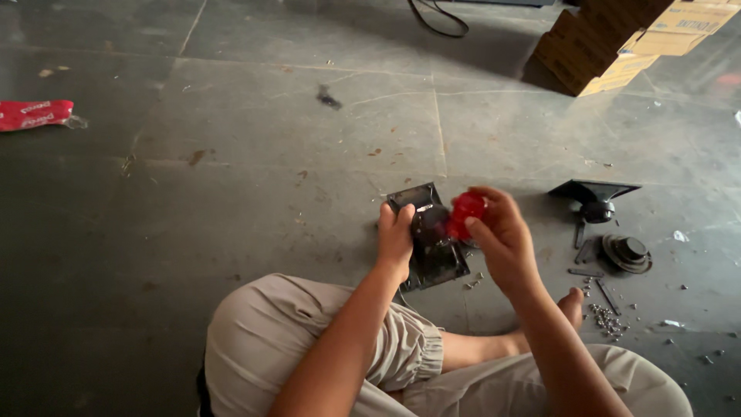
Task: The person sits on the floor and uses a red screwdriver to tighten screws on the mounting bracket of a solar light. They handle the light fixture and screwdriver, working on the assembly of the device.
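Head camera looks down at a person sitting cross-legged on a dark stone floor (255,147). Left hand (395,239) is closed over the left edge of a black rectangular metal plate (432,255), thumb and fingers wrapped round it. This plate stands tilted off the floor, its long axis running from the knees up and away toward the far left. Right hand (500,235) is curled, fingertips pinching a small red plastic cap (466,211) held just at the plate's right side; whether cap and plate touch cannot be told. Right of the hands lie black metal parts (610,224) and scattered small screws (606,316). Stacked brown cardboard boxes (617,42) sit at the far right corner; a flat red wrapper (35,114) lies at the left edge.
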A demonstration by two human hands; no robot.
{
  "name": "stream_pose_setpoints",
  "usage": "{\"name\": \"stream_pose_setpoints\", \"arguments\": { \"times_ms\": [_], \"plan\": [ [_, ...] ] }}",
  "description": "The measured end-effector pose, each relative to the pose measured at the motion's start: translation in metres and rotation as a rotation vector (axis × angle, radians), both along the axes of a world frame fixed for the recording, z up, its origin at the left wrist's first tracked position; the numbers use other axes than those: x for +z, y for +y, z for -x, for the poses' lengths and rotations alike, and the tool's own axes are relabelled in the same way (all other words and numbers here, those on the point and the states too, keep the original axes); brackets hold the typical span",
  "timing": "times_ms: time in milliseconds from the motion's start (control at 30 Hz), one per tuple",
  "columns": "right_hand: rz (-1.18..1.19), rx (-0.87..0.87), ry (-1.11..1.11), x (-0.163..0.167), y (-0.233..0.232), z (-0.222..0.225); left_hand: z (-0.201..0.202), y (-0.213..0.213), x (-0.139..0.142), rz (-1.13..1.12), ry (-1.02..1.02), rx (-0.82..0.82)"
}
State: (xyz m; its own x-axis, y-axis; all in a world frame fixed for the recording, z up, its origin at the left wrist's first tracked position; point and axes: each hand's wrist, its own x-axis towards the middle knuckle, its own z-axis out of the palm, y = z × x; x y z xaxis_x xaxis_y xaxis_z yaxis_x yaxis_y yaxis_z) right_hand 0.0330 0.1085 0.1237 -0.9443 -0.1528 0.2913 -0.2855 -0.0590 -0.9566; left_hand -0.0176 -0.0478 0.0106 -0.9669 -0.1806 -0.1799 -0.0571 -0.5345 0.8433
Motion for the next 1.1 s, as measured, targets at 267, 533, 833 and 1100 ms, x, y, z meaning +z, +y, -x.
{"name": "stream_pose_setpoints", "arguments": {
  "times_ms": [267,533,833,1100],
  "plan": [
    [0.018,-0.082,0.102,0.0,-0.001,-0.005,0.003,0.003,-0.005,-0.071,0.034,0.023],
    [-0.035,-0.066,0.235,0.007,-0.008,-0.009,0.001,0.001,0.003,-0.057,0.008,0.022],
    [-0.014,-0.06,0.192,0.004,-0.006,-0.008,0.004,0.003,-0.008,-0.064,0.05,0.035],
    [-0.238,-0.109,0.313,0.007,-0.012,-0.013,0.007,0.004,-0.012,-0.034,0.034,0.073]
  ]
}}
